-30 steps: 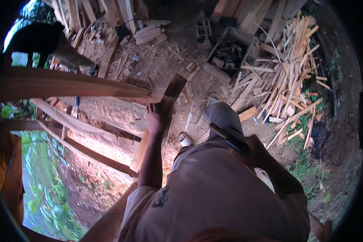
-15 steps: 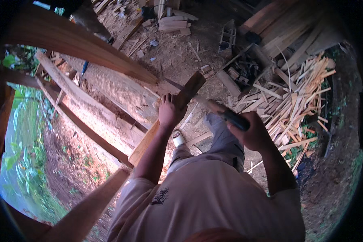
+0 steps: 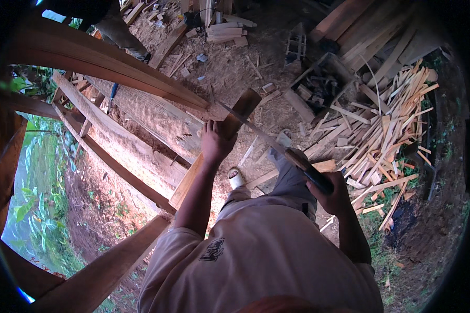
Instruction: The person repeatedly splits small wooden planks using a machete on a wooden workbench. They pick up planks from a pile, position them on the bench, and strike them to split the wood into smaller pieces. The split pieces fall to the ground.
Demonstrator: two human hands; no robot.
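No packages, labels, signs, screens.

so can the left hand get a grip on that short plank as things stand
Probably yes: the left hand already rests on the short plank, with nothing between them; the saw is in the right hand.

Rough matt wooden plank (image 3: 214, 143), dull metal saw blade (image 3: 250, 128), dark handle (image 3: 310, 175).
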